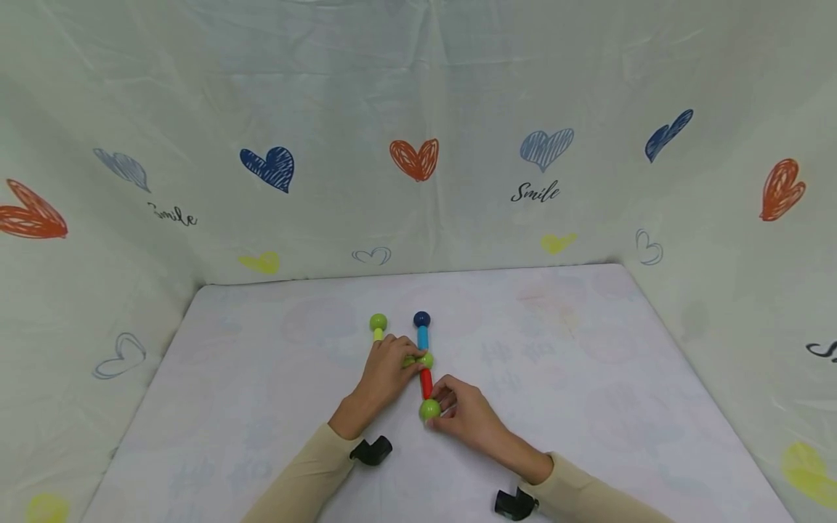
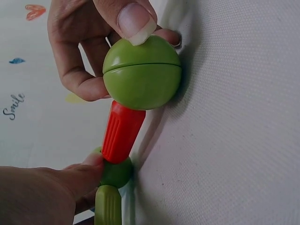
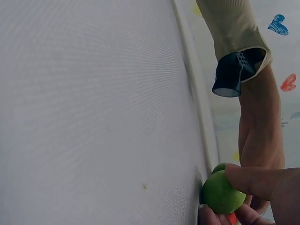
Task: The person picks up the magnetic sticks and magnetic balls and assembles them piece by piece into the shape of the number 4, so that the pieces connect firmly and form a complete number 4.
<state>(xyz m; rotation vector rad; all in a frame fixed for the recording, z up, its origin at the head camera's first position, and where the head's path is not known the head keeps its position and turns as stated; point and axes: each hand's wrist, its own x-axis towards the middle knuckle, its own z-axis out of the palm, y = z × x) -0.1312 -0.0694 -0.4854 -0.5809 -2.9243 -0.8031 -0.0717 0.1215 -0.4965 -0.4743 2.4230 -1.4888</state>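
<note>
Balls and rods of a toy building set are joined on the table. My left hand pinches the middle green ball, partly covering a yellow-green rod beside it. My right hand pinches the near green ball between thumb and fingers. A red rod links these two balls. Beyond the middle ball, a light blue rod leads to a dark blue ball. Another green ball tops a yellow-green rod, whose lower end is hidden behind my left hand.
The white table is bounded at the back and sides by a pale curtain printed with hearts and "Smile". Black wrist cameras sit at both sleeves, the left one and the right one low over the tabletop.
</note>
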